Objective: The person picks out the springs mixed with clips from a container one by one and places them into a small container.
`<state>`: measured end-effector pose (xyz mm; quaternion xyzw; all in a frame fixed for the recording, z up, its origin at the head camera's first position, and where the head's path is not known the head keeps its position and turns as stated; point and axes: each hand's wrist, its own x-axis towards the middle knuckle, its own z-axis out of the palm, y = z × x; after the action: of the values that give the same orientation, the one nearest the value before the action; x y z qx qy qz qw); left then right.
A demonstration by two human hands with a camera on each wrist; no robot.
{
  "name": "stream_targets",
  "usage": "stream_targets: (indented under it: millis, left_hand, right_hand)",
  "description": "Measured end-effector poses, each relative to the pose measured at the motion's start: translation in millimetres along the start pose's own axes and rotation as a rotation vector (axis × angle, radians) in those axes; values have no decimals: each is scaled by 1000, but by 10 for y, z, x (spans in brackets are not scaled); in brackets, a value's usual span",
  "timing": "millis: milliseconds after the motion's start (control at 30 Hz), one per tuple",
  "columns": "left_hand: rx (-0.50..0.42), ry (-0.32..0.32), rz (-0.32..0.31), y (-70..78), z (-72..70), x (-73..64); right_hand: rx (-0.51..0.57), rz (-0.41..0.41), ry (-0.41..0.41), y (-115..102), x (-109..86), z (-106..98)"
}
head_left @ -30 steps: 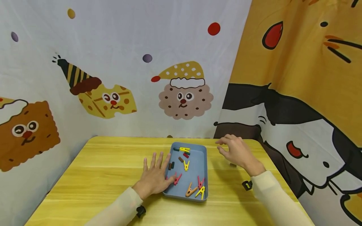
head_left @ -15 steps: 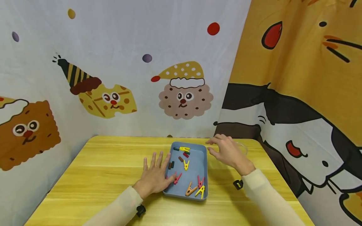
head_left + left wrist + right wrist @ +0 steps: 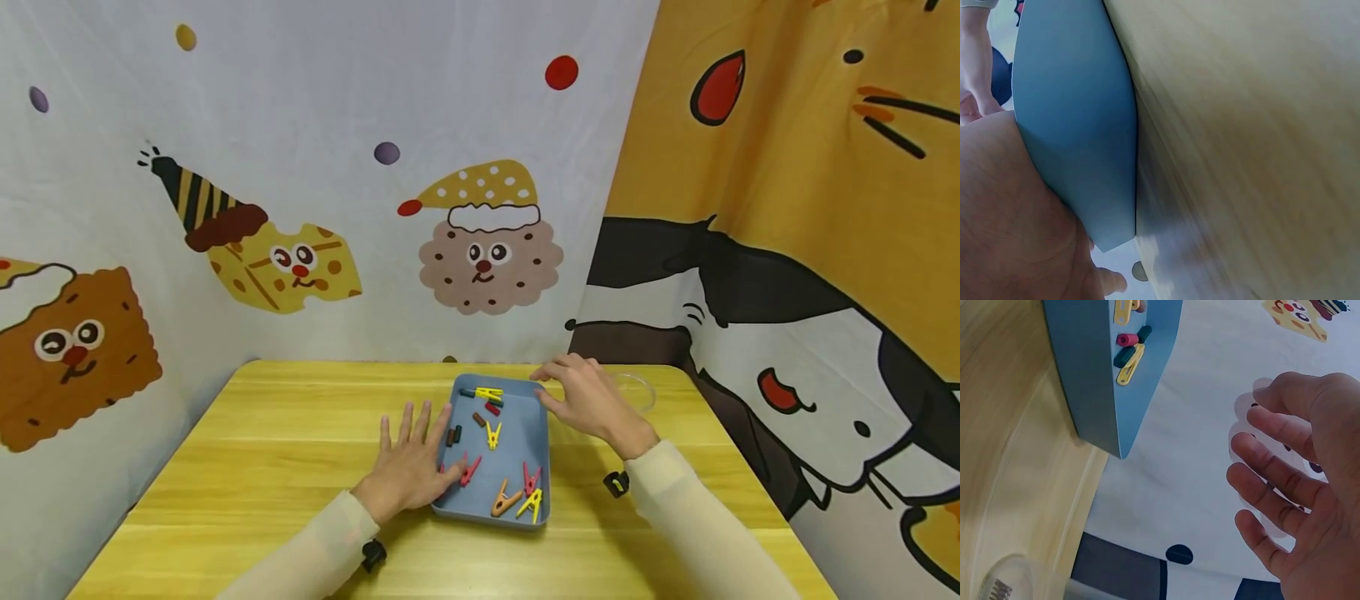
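My left hand (image 3: 411,473) lies at the left edge of a blue-grey tray (image 3: 517,433), fingers spread, thumb reaching over the rim. In the left wrist view its palm is against the tray's outer wall (image 3: 1079,94). A pink clothespin (image 3: 471,470) sits by that thumb. Fingers slightly bent and holding nothing, my right hand (image 3: 592,400) hovers by the tray's far right edge. Inside the tray are yellow clothespins (image 3: 492,435), another pink one (image 3: 531,478), an orange one (image 3: 506,498), and short dark green, brown and red cylinders (image 3: 492,409).
A clear round container (image 3: 637,390) stands right of the tray, partly behind my right hand; a dark ridged thing (image 3: 999,590) shows in it. The wooden table (image 3: 300,467) meets a cartoon-printed cloth (image 3: 315,133) at the back and right.
My right hand has moved left to the tray's right edge, uncovering the clear round container. The left hand and the tray's contents stay as they were.
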<state>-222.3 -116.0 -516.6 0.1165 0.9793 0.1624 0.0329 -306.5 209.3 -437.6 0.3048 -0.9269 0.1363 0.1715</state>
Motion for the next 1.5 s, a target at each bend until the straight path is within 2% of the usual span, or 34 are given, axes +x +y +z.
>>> stream_targets:
  millis: [333, 567, 1033, 1500]
  left_hand:
    - [-5, -12, -8, 16, -33, -7]
    - [-6, -18, -16, 24, -39, -6]
    - [-9, -15, -20, 12, -8, 11]
    - [-15, -21, -17, 17, -24, 11]
  right_hand:
    - [15, -26, 7, -77, 86, 42]
    - [28, -32, -22, -144, 159, 66]
    - [67, -48, -28, -255, 281, 150]
    - [107, -11, -108, -373, 413, 322]
